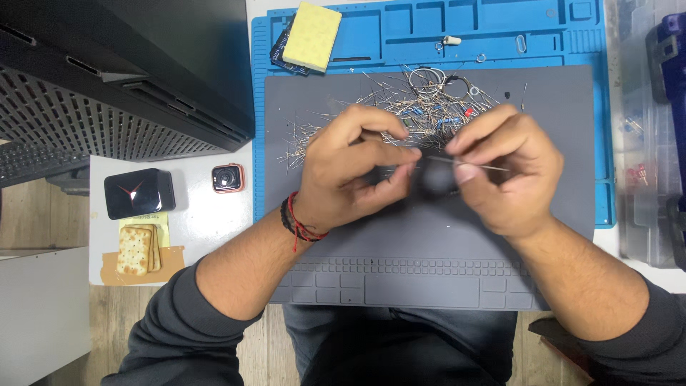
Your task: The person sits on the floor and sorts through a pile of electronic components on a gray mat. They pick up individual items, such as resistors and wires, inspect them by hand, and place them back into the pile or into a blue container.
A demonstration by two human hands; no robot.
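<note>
Hands [429, 168], wire [480, 165] seemingly level, pointing right.

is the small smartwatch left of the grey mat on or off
Cannot tell for sure: the small square smartwatch with the orange case lies face up on the white table, and its screen looks dark, with only faint reflections.

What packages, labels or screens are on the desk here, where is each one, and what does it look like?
Smartwatch: on the white desk left of the grey mat; rounded square, dark blank screen, coral-pink case.
Black box: left of the watch; glossy, rounded square, small red emblem on top.
Yellow sticky note: just below the box, partly under a stack of crackers; writing not discernible.
Clear plastic organiser: right edge; see-through compartments holding small red and blue parts.
</note>
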